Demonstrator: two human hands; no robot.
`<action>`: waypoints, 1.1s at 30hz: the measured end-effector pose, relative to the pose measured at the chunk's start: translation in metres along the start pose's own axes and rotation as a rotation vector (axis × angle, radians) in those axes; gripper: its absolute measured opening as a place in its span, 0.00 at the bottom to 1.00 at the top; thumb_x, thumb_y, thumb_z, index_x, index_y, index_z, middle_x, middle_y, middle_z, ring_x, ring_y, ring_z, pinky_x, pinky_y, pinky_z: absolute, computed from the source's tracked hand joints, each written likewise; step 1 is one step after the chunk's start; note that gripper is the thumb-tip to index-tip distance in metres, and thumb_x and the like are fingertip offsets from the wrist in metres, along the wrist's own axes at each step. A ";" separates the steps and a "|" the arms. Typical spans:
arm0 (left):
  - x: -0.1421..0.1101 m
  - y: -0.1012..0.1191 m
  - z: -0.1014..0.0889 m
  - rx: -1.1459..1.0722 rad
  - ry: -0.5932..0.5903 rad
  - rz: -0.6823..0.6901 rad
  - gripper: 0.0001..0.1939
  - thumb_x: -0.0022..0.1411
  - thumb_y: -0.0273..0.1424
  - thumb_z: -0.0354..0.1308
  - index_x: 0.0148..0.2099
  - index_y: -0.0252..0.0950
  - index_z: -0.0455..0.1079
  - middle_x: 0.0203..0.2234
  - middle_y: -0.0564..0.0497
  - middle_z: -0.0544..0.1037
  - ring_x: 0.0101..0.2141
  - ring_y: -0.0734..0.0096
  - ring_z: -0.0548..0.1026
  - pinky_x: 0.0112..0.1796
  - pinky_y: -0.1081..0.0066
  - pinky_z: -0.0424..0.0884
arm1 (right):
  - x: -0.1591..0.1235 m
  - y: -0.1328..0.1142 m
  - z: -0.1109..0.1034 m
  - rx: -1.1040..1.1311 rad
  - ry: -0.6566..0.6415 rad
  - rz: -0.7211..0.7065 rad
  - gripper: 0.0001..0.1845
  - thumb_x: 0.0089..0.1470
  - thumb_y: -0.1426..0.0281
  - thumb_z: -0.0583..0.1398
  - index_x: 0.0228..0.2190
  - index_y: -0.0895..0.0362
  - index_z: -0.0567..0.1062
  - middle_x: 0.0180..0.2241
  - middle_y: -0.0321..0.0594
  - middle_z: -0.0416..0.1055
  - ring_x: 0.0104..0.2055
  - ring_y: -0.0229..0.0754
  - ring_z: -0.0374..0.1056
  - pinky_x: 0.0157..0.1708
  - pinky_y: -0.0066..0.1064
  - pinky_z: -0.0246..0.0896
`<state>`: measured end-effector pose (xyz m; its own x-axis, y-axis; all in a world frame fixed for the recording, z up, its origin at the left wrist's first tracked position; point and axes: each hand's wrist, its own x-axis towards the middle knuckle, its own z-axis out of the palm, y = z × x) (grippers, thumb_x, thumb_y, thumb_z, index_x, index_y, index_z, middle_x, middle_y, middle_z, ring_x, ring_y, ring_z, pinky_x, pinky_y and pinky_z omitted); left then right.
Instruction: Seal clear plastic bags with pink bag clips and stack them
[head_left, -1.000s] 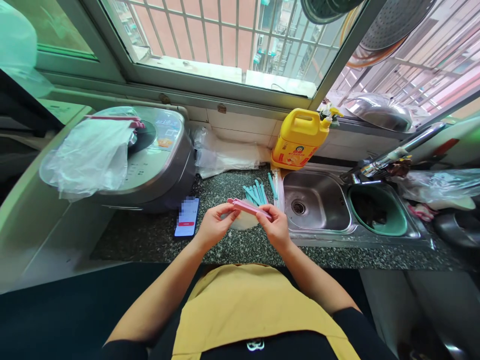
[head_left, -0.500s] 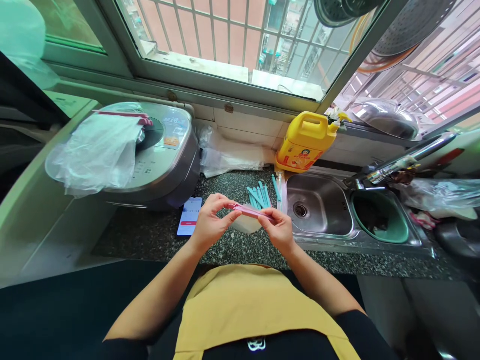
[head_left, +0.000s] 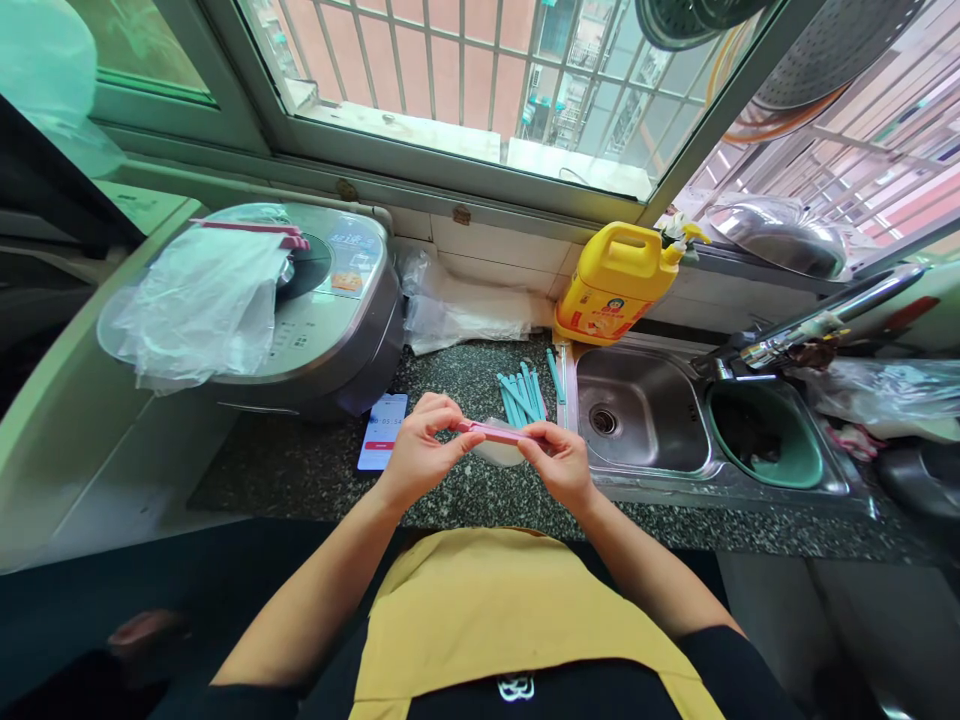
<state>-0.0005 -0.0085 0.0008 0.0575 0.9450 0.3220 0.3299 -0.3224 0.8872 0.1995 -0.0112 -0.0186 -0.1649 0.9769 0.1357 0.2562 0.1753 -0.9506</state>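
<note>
Between my two hands is a pink bag sealing clip (head_left: 493, 432), long and thin, lying almost level above the counter. My left hand (head_left: 426, 447) pinches its left end between thumb and fingers. At the other end, my right hand (head_left: 558, 462) grips it the same way. Below the clip hangs part of a clear plastic bag (head_left: 501, 455); whether the clip is fully closed on it I cannot tell. Just behind my hands lie several teal sealing clips (head_left: 523, 393) in a loose pile. One more teal clip (head_left: 555, 375) rests by the sink's edge.
A rice cooker (head_left: 330, 350) on the left carries plastic bags with pink clips (head_left: 206, 300). Beside my left hand lies a phone (head_left: 382, 432). More clear bags (head_left: 469, 310), a yellow jug (head_left: 615, 285), a sink (head_left: 637, 410) and a green basin (head_left: 806, 455) stand around the counter.
Both hands stay on the pink clip, which has turned slightly and is now closer to level. At the lower left, a blurred hand has come into view.
</note>
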 end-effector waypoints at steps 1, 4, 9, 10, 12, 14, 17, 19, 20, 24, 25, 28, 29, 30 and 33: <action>0.000 0.000 0.000 -0.001 0.001 0.003 0.12 0.53 0.38 0.63 0.23 0.37 0.70 0.21 0.52 0.70 0.29 0.68 0.64 0.32 0.69 0.62 | 0.000 0.000 0.000 -0.003 -0.001 0.000 0.10 0.50 0.63 0.60 0.26 0.56 0.76 0.25 0.40 0.74 0.26 0.40 0.67 0.27 0.32 0.64; -0.001 -0.002 0.001 0.000 0.001 0.001 0.13 0.53 0.38 0.63 0.23 0.37 0.70 0.21 0.52 0.70 0.29 0.69 0.65 0.32 0.69 0.63 | -0.001 0.000 0.000 -0.022 -0.001 -0.003 0.10 0.50 0.63 0.60 0.26 0.56 0.76 0.25 0.41 0.74 0.26 0.40 0.68 0.27 0.32 0.64; -0.002 -0.004 0.001 -0.010 -0.003 -0.001 0.11 0.53 0.36 0.63 0.23 0.36 0.70 0.21 0.52 0.70 0.29 0.69 0.65 0.32 0.70 0.63 | 0.001 -0.001 0.001 -0.051 -0.003 -0.044 0.09 0.50 0.65 0.60 0.26 0.58 0.76 0.24 0.40 0.74 0.25 0.38 0.67 0.26 0.29 0.63; -0.003 -0.005 0.001 -0.012 -0.002 -0.001 0.11 0.53 0.35 0.63 0.23 0.36 0.70 0.21 0.52 0.70 0.29 0.69 0.65 0.32 0.70 0.63 | 0.002 -0.001 0.001 -0.051 -0.003 -0.049 0.09 0.50 0.65 0.60 0.26 0.58 0.76 0.24 0.39 0.74 0.25 0.38 0.67 0.25 0.29 0.63; -0.003 -0.006 0.001 -0.016 0.002 -0.006 0.10 0.53 0.35 0.63 0.24 0.36 0.71 0.22 0.52 0.70 0.29 0.70 0.66 0.32 0.70 0.63 | 0.003 -0.001 0.002 -0.047 -0.001 -0.053 0.09 0.50 0.65 0.60 0.26 0.58 0.76 0.24 0.39 0.74 0.25 0.37 0.67 0.25 0.28 0.63; -0.004 -0.007 0.001 -0.021 0.005 -0.013 0.10 0.53 0.34 0.63 0.24 0.36 0.71 0.22 0.52 0.70 0.29 0.70 0.66 0.32 0.70 0.63 | 0.004 -0.001 0.002 -0.043 -0.001 -0.053 0.08 0.50 0.66 0.60 0.26 0.57 0.76 0.24 0.38 0.74 0.25 0.37 0.67 0.25 0.27 0.63; -0.004 -0.007 0.002 -0.019 0.015 -0.023 0.09 0.53 0.32 0.63 0.24 0.36 0.71 0.21 0.52 0.70 0.29 0.70 0.66 0.31 0.71 0.63 | 0.005 -0.001 0.003 -0.043 0.001 -0.050 0.08 0.50 0.66 0.60 0.26 0.57 0.76 0.24 0.39 0.74 0.25 0.37 0.67 0.25 0.28 0.63; -0.004 -0.008 0.002 -0.005 0.034 -0.028 0.07 0.53 0.30 0.62 0.24 0.36 0.71 0.21 0.53 0.70 0.29 0.71 0.66 0.31 0.71 0.63 | 0.005 -0.002 0.003 -0.054 0.008 -0.052 0.08 0.49 0.66 0.60 0.26 0.58 0.76 0.24 0.39 0.74 0.25 0.37 0.67 0.25 0.27 0.62; -0.004 -0.008 0.002 0.000 0.047 -0.031 0.07 0.53 0.30 0.62 0.24 0.36 0.72 0.21 0.53 0.69 0.29 0.71 0.66 0.31 0.71 0.63 | 0.005 -0.002 0.003 -0.060 0.013 -0.052 0.08 0.49 0.66 0.60 0.26 0.58 0.76 0.24 0.39 0.74 0.24 0.37 0.67 0.24 0.27 0.62; -0.004 -0.011 0.005 -0.064 0.085 -0.098 0.06 0.53 0.31 0.62 0.26 0.36 0.73 0.23 0.52 0.70 0.29 0.71 0.67 0.33 0.71 0.64 | 0.005 -0.005 0.006 -0.072 0.031 -0.048 0.09 0.50 0.65 0.60 0.25 0.58 0.75 0.23 0.38 0.73 0.23 0.36 0.65 0.23 0.27 0.60; -0.005 -0.012 0.006 -0.105 0.077 -0.131 0.05 0.52 0.33 0.63 0.28 0.36 0.73 0.25 0.52 0.71 0.30 0.71 0.68 0.34 0.71 0.65 | 0.005 -0.006 0.007 -0.066 0.031 -0.043 0.09 0.50 0.65 0.60 0.25 0.58 0.75 0.23 0.37 0.73 0.23 0.35 0.64 0.23 0.26 0.60; -0.006 -0.015 0.012 -0.251 -0.002 -0.218 0.11 0.50 0.39 0.64 0.31 0.36 0.74 0.28 0.51 0.72 0.32 0.70 0.69 0.36 0.70 0.65 | 0.006 -0.008 0.011 -0.042 0.007 -0.027 0.10 0.51 0.64 0.59 0.26 0.58 0.74 0.22 0.37 0.71 0.21 0.35 0.62 0.22 0.26 0.58; -0.006 -0.016 0.013 -0.292 -0.019 -0.240 0.13 0.50 0.41 0.64 0.30 0.35 0.73 0.27 0.51 0.71 0.31 0.70 0.69 0.35 0.71 0.65 | 0.007 -0.008 0.011 -0.036 -0.011 -0.030 0.11 0.51 0.63 0.59 0.26 0.58 0.74 0.22 0.37 0.71 0.22 0.35 0.63 0.22 0.26 0.58; -0.006 -0.018 0.014 -0.325 -0.018 -0.257 0.15 0.50 0.43 0.63 0.28 0.35 0.72 0.26 0.51 0.70 0.31 0.70 0.68 0.35 0.71 0.65 | 0.009 -0.009 0.011 -0.035 -0.028 -0.038 0.11 0.51 0.63 0.60 0.27 0.58 0.75 0.23 0.37 0.72 0.23 0.35 0.63 0.23 0.27 0.59; -0.007 -0.020 0.013 -0.371 0.033 -0.271 0.18 0.50 0.45 0.63 0.25 0.34 0.70 0.24 0.52 0.67 0.29 0.72 0.65 0.32 0.72 0.64 | 0.013 -0.010 0.006 -0.063 -0.067 -0.073 0.13 0.51 0.61 0.60 0.24 0.57 0.74 0.24 0.38 0.72 0.26 0.38 0.66 0.27 0.29 0.62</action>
<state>0.0053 -0.0075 -0.0235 -0.0162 0.9976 0.0670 -0.0306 -0.0675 0.9973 0.1884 -0.0007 -0.0087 -0.2478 0.9514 0.1831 0.2998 0.2550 -0.9193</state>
